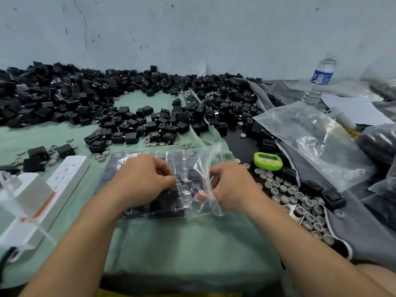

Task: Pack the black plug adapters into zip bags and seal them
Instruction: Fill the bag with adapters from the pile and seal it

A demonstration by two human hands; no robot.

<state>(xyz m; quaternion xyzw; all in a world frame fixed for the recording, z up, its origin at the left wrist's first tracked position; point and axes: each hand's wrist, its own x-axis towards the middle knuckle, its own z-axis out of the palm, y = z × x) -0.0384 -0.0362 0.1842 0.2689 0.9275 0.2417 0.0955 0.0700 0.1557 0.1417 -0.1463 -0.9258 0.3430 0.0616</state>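
Hands pinch together on the zip bag (pixel 150 185) at centre frame, your left hand (pixel 141 181) and right hand (pixel 229 185) gripping its plastic over the packed plug adapters (pixel 169 202), likely to seal it.

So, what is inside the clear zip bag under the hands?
Black plug adapters fill the zip bag, packed in rows. The left hand and right hand cover part of it, so the count is hidden.
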